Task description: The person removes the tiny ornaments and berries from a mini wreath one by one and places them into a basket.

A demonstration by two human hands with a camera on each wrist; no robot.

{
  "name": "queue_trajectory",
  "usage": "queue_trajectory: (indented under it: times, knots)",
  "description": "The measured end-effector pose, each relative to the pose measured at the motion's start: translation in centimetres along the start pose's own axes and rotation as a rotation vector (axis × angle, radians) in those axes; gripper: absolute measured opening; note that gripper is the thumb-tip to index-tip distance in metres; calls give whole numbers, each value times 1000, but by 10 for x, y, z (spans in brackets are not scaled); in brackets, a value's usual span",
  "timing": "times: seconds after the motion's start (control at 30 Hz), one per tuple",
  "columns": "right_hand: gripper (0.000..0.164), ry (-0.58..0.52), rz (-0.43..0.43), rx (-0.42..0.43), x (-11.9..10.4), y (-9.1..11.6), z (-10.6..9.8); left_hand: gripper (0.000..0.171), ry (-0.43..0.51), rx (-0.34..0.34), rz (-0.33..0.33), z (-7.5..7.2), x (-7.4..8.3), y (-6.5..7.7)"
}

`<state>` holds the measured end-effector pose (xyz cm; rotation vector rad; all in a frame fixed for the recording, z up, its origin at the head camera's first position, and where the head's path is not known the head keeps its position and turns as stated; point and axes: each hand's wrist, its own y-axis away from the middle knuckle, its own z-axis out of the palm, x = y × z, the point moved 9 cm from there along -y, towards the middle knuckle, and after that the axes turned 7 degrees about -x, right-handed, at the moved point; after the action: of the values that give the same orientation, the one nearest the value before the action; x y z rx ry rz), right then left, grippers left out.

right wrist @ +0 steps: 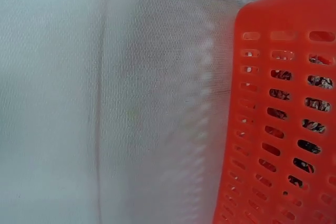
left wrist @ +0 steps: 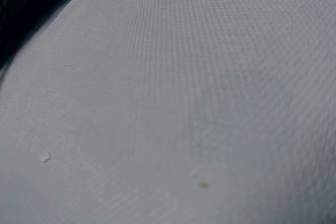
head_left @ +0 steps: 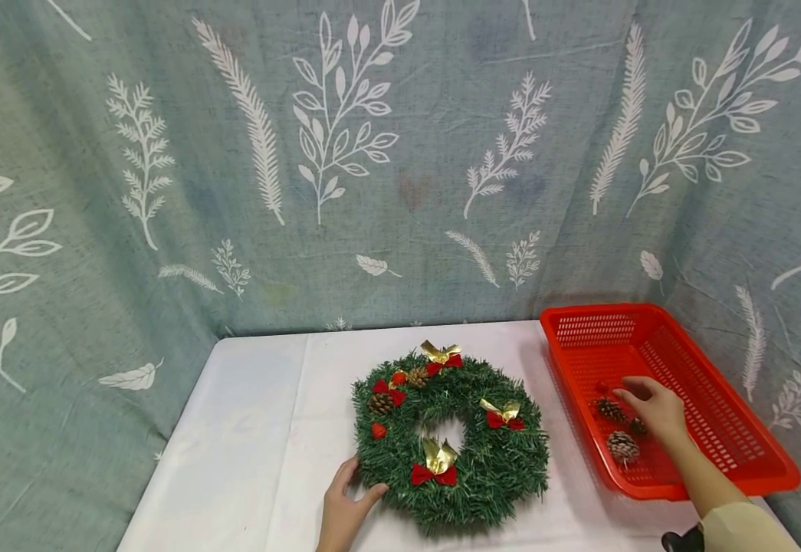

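A green tinsel wreath lies on the white table, decorated with pine cones, red and gold bows and small red ornaments. At its lower left edge is my left hand, thumb and fingers spread apart with their tips right at the greenery. My right hand reaches into the red basket, thumb and forefinger parted with nothing showing between them. Below its fingertips lie a brown pine cone and a white-tipped pine cone. A small red ornament lies just beyond the thumb.
The basket's slotted side wall fills the right of the right wrist view. White cloth covers the table, with small specks in the left wrist view. Grey-green leaf-patterned curtains hang close behind and at both sides.
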<state>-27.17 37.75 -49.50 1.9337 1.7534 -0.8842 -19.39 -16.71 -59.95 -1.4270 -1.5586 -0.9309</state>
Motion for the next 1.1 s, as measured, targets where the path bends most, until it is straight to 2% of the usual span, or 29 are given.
queue_trajectory:
  times: [0.17, 0.47, 0.63, 0.83, 1.1]
  knots:
    - [41, -59, -7, 15, -6, 2, -4, 69, -4, 7, -2, 1, -3, 1]
    - [44, -77, -52, 34, -9, 1, -7, 71, -9, 9, -4, 0, -4, 1]
    - [44, -86, -77, 29, -16, 0, -7, 71, 4, 14, -9, 0, -4, 1]
    - [41, -133, -115, 65, -27, -1, -9, 70, 3, 17, -10, 1, -4, 1]
    - [45, -188, -78, 59, -35, 5, -8, 68, 9, 26, 1, 0, -3, 2]
